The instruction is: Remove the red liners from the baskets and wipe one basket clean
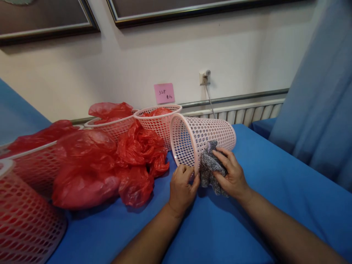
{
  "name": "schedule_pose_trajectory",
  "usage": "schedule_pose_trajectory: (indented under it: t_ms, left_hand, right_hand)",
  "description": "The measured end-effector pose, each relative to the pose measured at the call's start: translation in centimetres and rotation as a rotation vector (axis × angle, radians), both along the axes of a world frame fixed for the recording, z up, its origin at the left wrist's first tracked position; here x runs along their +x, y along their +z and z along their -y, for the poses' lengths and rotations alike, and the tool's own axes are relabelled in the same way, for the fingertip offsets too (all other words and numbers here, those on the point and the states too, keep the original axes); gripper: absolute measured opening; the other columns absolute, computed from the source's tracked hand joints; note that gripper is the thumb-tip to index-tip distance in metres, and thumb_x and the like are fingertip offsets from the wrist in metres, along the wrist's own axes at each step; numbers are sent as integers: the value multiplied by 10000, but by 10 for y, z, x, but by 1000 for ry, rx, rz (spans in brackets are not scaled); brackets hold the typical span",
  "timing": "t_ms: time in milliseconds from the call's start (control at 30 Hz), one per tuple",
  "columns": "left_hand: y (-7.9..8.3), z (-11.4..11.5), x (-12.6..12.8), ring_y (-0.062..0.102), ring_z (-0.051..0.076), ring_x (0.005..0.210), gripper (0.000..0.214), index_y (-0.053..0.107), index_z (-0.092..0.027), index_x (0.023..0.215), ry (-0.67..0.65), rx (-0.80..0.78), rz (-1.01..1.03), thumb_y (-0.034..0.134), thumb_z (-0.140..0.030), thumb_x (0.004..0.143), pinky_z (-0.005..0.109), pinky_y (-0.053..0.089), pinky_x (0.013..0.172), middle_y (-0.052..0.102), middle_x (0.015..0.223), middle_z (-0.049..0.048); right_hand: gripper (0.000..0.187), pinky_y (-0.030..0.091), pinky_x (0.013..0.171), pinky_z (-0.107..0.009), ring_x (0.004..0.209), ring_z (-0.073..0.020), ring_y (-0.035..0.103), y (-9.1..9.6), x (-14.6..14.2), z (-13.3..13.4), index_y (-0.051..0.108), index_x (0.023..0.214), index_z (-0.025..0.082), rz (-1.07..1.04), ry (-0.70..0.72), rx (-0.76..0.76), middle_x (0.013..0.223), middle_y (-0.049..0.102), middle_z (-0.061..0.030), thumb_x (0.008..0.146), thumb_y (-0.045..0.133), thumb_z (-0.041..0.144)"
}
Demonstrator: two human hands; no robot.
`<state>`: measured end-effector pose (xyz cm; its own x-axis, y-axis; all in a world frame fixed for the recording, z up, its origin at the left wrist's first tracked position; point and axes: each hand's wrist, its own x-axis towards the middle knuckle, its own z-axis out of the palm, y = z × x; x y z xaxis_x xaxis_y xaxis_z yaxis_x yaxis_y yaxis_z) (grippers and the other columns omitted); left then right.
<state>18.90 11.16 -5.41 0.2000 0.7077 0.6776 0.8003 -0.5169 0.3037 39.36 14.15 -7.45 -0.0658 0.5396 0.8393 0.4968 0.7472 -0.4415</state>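
Blue sheet [288,190] in head cam bears a bin [220,129] on its side nr the wall [236,55], L hand [181,186] gripping its rim [193,141], R hand [233,178] holding gray cloth [209,165] against it, w/ red bags [88,170] & more bins [157,124] to the left.

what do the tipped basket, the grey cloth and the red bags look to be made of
Tipped basket: probably smooth moulded plastic, judging by its regular holes. Grey cloth: matte fabric, perhaps knit or terry, from its speckled, soft folds. Red bags: apparently glossy thin plastic film, being crinkled and see-through in places.
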Motion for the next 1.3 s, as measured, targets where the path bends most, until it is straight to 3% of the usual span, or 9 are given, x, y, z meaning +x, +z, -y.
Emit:
schedule_pose_trajectory:
  t_ms: [67, 133, 333, 533, 667, 833, 1000, 1167, 1300]
  left_hand:
    - [-5, 0, -2, 628, 226, 960, 97, 699, -179, 1001, 5, 80, -47, 622, -196, 944, 357, 487, 854, 682, 1016, 80]
    - [-10, 0, -3, 639, 250, 1035, 313, 648, -177, 1260, 25, 161, -79, 619, -158, 949, 404, 486, 921, 710, 1106, 100]
    - [-21, 1, -2, 644, 265, 1259, 729, 229, -202, 1652, -30, 302, -124, 517, -65, 997, 417, 532, 1011, 666, 1383, 180]
    - [-16, 8, -3, 637, 258, 1314, 731, 214, -245, 1662, -123, 235, -166, 474, -55, 1006, 401, 538, 969, 594, 1508, 173]
    - [-15, 12, -1, 676, 242, 1243, 642, 330, -217, 1618, -179, 226, -179, 460, -62, 1008, 409, 497, 969, 641, 1452, 180]
    - [-18, 10, -2, 689, 214, 1222, 655, 396, -241, 1570, -202, 246, -157, 490, -5, 966, 433, 439, 1055, 704, 1369, 143]
    - [-21, 7, -5, 714, 203, 1170, 648, 443, -263, 1526, -207, 214, -121, 512, 9, 941, 439, 436, 1075, 727, 1332, 121]
    - [-21, 5, -9, 720, 222, 1132, 631, 468, -244, 1506, -203, 159, -101, 503, -16, 919, 458, 444, 1085, 751, 1265, 118]
    - [-16, 6, -10, 718, 204, 1064, 581, 481, -214, 1485, -220, 131, -87, 486, -40, 931, 453, 425, 1102, 744, 1257, 118]
  right_hand:
    - [599, 495, 1135, -542, 1330, -297, 575, 2, 5, -3, 535, 1469, 297, -58, -21, -1, 1426, 561, -106, 890, 636, 181]
    - [551, 501, 1126, -539, 1310, -291, 588, 3, 11, -9, 557, 1447, 290, -148, -80, 0, 1390, 585, -102, 908, 650, 221]
    - [517, 501, 1118, -560, 1291, -296, 596, 0, 14, -19, 570, 1432, 275, -239, -163, -7, 1355, 603, -106, 924, 664, 276]
    - [688, 506, 1123, -572, 1376, -316, 542, -2, -8, 5, 405, 1563, 338, -48, -13, 136, 1490, 500, -115, 922, 612, 199]
    - [609, 524, 1105, -558, 1373, -323, 541, -1, -11, 14, 491, 1502, 355, 67, 55, 265, 1512, 475, -103, 919, 589, 207]
    - [418, 436, 1165, -600, 1373, -319, 545, -14, 20, -33, 634, 1351, 258, -205, -273, -69, 1442, 555, -131, 937, 573, 269]
    - [803, 488, 1098, -607, 1301, -338, 611, -25, 36, -58, 317, 1598, 183, -411, -392, -266, 1453, 581, -204, 891, 659, 350]
    - [750, 479, 1151, -560, 1425, -314, 516, -5, -5, -3, 278, 1622, 258, 23, -58, 122, 1537, 516, -155, 931, 564, 204]
    - [762, 498, 1139, -554, 1397, -311, 532, 9, -15, 19, 280, 1631, 264, 139, 90, 197, 1516, 513, -147, 923, 551, 186]
